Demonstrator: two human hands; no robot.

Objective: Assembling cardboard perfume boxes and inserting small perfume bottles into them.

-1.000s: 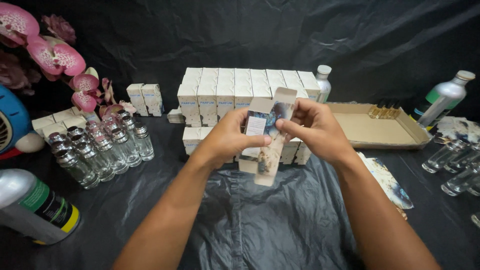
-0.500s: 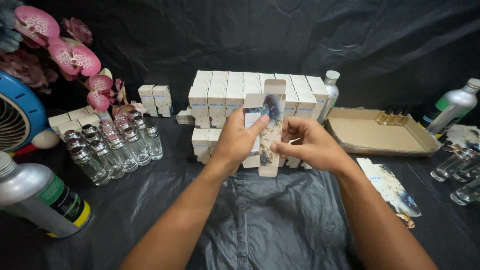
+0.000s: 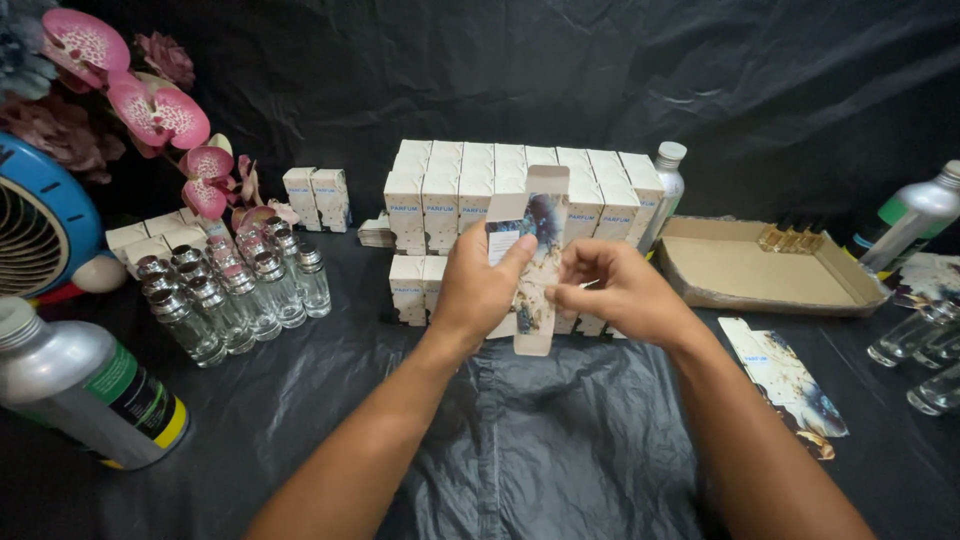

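A small unfolded carton (image 3: 535,270) stands upright between both hands above the black-covered surface (image 3: 560,460): the left hand (image 3: 480,285) has its grip closed on the carton's left side, and the right hand (image 3: 615,290) pinches its right edge. Just behind stand stacked cream boxes (image 3: 500,185); to the right, a shallow cardboard tray (image 3: 740,272) holds three small amber bottles (image 3: 790,238) in its far corner.

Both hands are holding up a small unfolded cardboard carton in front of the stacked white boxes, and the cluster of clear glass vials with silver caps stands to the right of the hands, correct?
Not quite. In the head view the clear glass vials with silver caps stand left of the hands. The rest holds: the left hand and right hand hold the small unfolded cardboard carton before the stacked white boxes.
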